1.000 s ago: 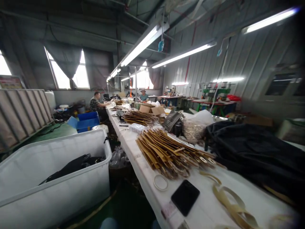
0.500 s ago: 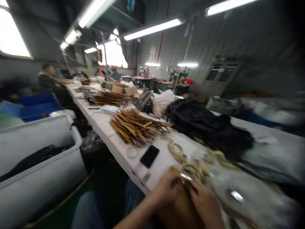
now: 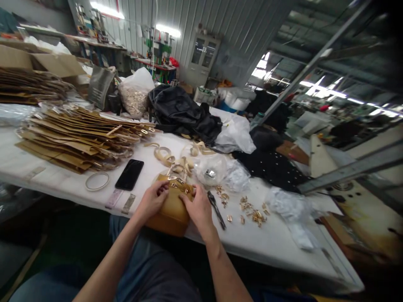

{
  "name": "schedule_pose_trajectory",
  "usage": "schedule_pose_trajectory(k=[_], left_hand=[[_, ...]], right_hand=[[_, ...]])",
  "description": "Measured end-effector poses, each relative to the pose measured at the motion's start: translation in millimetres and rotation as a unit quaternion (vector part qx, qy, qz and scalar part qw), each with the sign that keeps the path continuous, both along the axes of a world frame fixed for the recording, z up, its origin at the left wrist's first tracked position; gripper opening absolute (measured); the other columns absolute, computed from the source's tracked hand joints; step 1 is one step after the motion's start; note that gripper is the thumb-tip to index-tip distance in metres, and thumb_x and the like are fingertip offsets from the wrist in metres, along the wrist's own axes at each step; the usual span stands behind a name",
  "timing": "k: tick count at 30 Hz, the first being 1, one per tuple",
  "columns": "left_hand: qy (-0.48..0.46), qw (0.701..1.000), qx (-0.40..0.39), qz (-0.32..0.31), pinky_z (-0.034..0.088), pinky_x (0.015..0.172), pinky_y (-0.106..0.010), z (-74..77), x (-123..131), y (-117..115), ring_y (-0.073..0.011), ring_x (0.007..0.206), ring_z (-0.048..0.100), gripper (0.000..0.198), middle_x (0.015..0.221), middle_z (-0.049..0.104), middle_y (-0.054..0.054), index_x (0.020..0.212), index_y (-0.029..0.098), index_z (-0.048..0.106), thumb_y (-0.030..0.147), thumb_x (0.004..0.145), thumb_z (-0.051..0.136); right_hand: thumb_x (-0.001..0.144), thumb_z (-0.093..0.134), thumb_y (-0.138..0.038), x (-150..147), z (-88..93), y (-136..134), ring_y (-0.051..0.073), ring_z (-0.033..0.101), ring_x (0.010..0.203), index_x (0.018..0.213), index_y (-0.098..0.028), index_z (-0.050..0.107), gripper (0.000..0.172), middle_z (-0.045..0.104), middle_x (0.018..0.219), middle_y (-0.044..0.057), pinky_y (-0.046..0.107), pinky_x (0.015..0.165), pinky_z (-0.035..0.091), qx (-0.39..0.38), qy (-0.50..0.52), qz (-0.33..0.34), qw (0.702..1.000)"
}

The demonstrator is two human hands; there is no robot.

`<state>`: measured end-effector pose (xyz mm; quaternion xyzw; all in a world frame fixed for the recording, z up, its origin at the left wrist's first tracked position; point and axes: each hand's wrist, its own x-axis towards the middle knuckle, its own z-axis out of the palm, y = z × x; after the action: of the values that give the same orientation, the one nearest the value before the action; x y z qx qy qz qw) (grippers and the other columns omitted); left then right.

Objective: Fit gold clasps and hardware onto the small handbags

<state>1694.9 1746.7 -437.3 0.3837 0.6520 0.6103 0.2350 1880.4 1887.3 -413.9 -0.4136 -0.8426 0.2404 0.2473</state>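
A mustard-brown leather bag (image 3: 173,214) with gold buckles along its top rests at the table's near edge. My left hand (image 3: 153,200) pinches the bag's upper left edge, thumb and fingers together. My right hand (image 3: 200,206) grips the upper right edge, its thumb on the front beside the gold fittings. Just right of that hand lies a black hand tool (image 3: 216,209). Small gold metal fittings (image 3: 257,217) are scattered farther right. Behind the bag are curled beige strips (image 3: 163,156) and a clear plastic bag (image 3: 212,171) holding a metal piece.
A stack of flat mustard-brown pieces (image 3: 75,138) covers the left of the white table (image 3: 185,142). A black phone (image 3: 129,174) and a pale ring (image 3: 97,181) lie before it. Black fabric (image 3: 185,111) is heaped behind; a slanted metal post (image 3: 352,167) stands at right.
My view has swung right, bringing the gold fittings and black tool into sight. Both hands remain on the bag's top edge, and its front now faces up more plainly.
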Motion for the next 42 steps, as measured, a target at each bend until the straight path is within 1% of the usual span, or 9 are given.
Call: schedule_pose_trajectory(k=[10,15,19,23,27,29,33,37,42], left_hand=[[-0.247,0.967,0.042,0.036,0.053,0.091,-0.032,9.8,-2,-7,-0.0243,0.103,0.072,0.061,0.119,0.085,-0.012,0.136,0.019,0.086,0.057,0.090,0.095],[-0.250,0.966,0.056,0.046,0.051,0.089,-0.030,9.1,5,-7,-0.0225,0.101,0.071,0.055,0.117,0.085,-0.010,0.134,0.020,0.087,0.054,0.092,0.096],[-0.267,0.959,0.079,0.055,0.051,0.091,-0.029,7.9,4,-11,-0.0203,0.099,0.069,0.053,0.116,0.085,-0.009,0.132,0.019,0.088,0.050,0.090,0.098],[-0.301,0.945,0.109,0.064,0.052,0.093,-0.030,8.3,4,-17,-0.0183,0.097,0.069,0.056,0.113,0.084,-0.009,0.130,0.016,0.088,0.048,0.087,0.101],[-0.293,0.946,0.118,0.066,0.053,0.089,-0.029,9.2,6,-20,-0.0170,0.094,0.066,0.056,0.110,0.082,-0.009,0.131,0.016,0.087,0.049,0.089,0.101],[-0.302,0.942,0.135,0.062,0.053,0.088,-0.028,10.7,6,-21,-0.0158,0.092,0.065,0.053,0.109,0.081,-0.009,0.129,0.015,0.088,0.049,0.090,0.100],[-0.351,0.914,0.195,0.057,0.053,0.086,-0.026,18.1,6,-29,-0.0140,0.090,0.064,0.045,0.106,0.077,-0.008,0.124,0.013,0.088,0.044,0.092,0.099],[-0.370,0.898,0.232,0.050,0.056,0.087,-0.026,31.8,1,-54,-0.0176,0.097,0.066,0.045,0.108,0.073,-0.010,0.128,0.012,0.087,0.046,0.098,0.093],[-0.348,0.890,0.270,0.112,0.057,0.082,-0.024,59.2,-10,-93,-0.0165,0.093,0.059,0.046,0.102,0.066,-0.008,0.122,0.014,0.088,0.054,0.099,0.089]], right_hand=[[0.090,0.089,-0.073,-6,7.0,12,0.036,0.075,0.115,0.140,-0.020,0.073,0.075,0.075,0.131,0.017,0.044,0.095,0.059,-0.010,-0.094,-0.028,0.995],[0.094,0.088,-0.067,-8,13.1,7,0.034,0.075,0.114,0.136,-0.025,0.077,0.060,0.073,0.132,0.015,0.042,0.096,0.057,0.016,-0.109,-0.012,0.994],[0.092,0.088,-0.071,-12,11.9,3,0.037,0.074,0.121,0.140,-0.022,0.072,0.070,0.070,0.136,0.018,0.044,0.096,0.058,0.017,-0.126,-0.016,0.992],[0.083,0.092,-0.074,-16,17.4,15,0.037,0.073,0.116,0.125,-0.020,0.073,0.071,0.072,0.133,0.018,0.046,0.096,0.058,-0.001,-0.115,-0.012,0.993],[0.061,0.105,-0.069,-17,29.3,22,0.032,0.073,0.099,0.103,-0.022,0.072,0.071,0.079,0.106,0.009,0.043,0.090,0.059,-0.092,-0.011,-0.009,0.996],[0.060,0.108,-0.063,-17,31.5,10,0.030,0.075,0.097,0.111,-0.022,0.074,0.074,0.082,0.103,0.006,0.042,0.089,0.062,-0.206,0.130,0.012,0.970],[0.077,0.104,-0.054,-11,24.6,-31,0.033,0.082,0.115,0.137,-0.022,0.078,0.073,0.086,0.132,0.010,0.048,0.102,0.068,-0.448,0.300,0.131,0.832],[0.082,0.102,-0.054,11,34.8,-54,0.035,0.085,0.110,0.118,-0.019,0.090,0.052,0.089,0.121,0.013,0.049,0.100,0.070,-0.458,0.234,0.151,0.844],[0.088,0.098,-0.048,61,96.6,-40,0.037,0.087,0.108,0.129,-0.021,0.089,0.050,0.089,0.124,0.013,0.051,0.100,0.071,-0.500,0.329,0.170,0.783]])
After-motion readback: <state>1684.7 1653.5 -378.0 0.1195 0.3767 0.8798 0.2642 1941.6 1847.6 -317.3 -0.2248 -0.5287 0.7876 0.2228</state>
